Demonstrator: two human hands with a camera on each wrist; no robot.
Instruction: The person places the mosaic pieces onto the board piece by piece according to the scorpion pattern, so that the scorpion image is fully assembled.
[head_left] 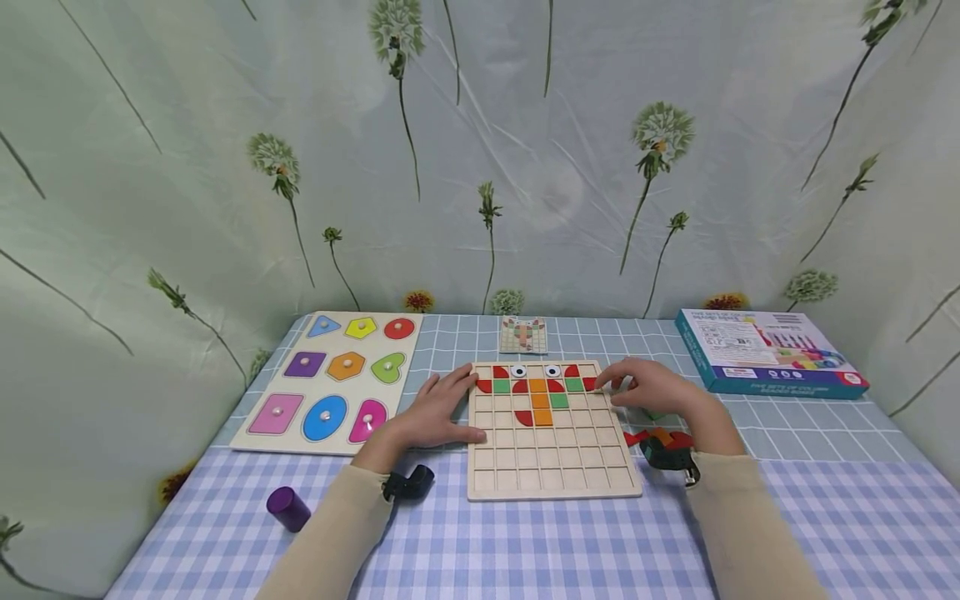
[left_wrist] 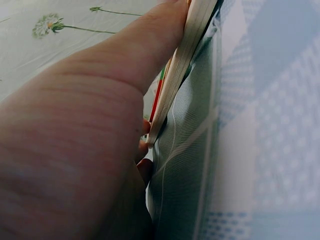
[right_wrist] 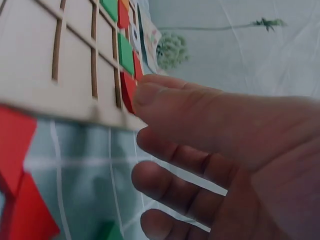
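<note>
A square wooden grid board [head_left: 555,490] lies in the middle of the table with red, green and orange tiles and two eye tiles in its upper rows. My left hand [head_left: 435,412] rests along the board's left edge, thumb and fingers spread. At the right edge, thumb and forefinger of my right hand [head_left: 660,390] pinch a red tile [right_wrist: 128,91] at an upper-row cell, beside a green tile [right_wrist: 125,54]. The forefinger is mostly behind the thumb there; the other fingers are loosely bent. Loose red tiles [right_wrist: 31,212] lie below this hand, partly hidden by the wrist in the head view.
A small pattern card [head_left: 522,335] lies behind the board. To the left is a shape puzzle with knobbed pieces [head_left: 303,379], with a purple cylinder [head_left: 288,509] nearer the front. A flat teal and white box [head_left: 771,353] lies at the back right.
</note>
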